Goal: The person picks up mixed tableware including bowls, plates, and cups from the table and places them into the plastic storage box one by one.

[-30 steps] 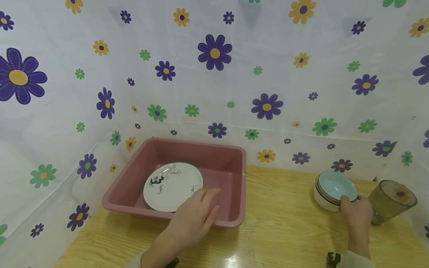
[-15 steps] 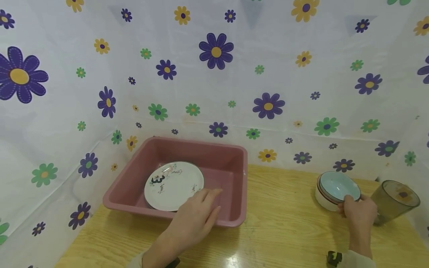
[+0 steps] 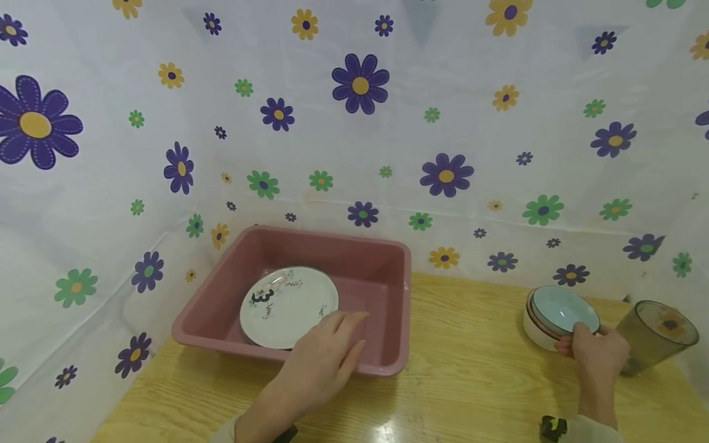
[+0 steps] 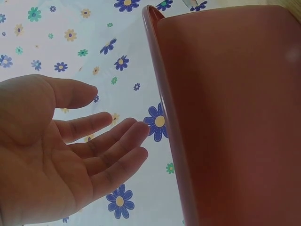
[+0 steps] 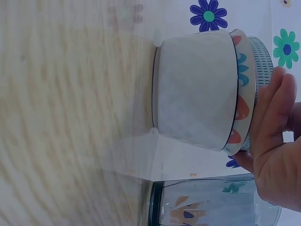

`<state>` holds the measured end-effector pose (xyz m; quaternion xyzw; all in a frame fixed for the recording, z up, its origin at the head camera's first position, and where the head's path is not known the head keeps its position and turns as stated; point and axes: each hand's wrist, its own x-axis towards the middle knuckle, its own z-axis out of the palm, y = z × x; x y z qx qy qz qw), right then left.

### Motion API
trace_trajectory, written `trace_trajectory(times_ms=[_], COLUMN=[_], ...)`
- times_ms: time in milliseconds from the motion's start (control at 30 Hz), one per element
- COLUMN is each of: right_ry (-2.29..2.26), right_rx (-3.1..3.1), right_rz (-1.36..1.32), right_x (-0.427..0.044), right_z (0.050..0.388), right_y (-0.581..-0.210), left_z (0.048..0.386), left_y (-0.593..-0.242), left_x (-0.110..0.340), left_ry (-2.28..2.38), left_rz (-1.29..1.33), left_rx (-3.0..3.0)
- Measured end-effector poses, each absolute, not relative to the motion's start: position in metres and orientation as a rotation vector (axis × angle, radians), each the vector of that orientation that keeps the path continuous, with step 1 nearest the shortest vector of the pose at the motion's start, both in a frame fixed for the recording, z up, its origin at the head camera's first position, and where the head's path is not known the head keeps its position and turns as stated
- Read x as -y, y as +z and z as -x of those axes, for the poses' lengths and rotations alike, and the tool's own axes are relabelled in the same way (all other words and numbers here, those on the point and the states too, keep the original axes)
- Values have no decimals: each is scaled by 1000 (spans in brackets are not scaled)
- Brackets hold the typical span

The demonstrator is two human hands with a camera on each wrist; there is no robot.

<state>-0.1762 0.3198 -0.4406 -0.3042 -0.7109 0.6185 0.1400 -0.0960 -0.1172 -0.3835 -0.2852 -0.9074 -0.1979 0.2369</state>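
Observation:
At the right of the table stands a stack of bowls. A light-blue bowl is on top, its patterned outside showing in the right wrist view. Below it are a bowl with an orange and blue petal band and a plain white bowl. My right hand pinches the light-blue bowl's near right rim, thumb on top and fingers beneath. My left hand hovers by the near rim of a pink basin, fingers loosely extended, palm holding nothing. A white plate with printed decoration lies inside the basin.
A tall clear glass stands close to the right of my right hand. Behind the wooden table hangs a flower-printed white sheet, which also covers the left side.
My right thumb has drawn back to the bowl's rim and the fingers have slid under it. The left hand keeps its place. The whole view has shifted slightly.

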Motion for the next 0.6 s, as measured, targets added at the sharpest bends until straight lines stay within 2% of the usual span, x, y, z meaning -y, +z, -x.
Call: trace_trajectory(times_ms=[600], right_ry=[1877], right_rx=[1902], right_rz=[832], right_x=[-316], right_z=[172], right_y=[-428], left_z=[99], left_y=[-385], left_x=[114], left_ry=[-596], left_rz=[769], left_rx=[2509])
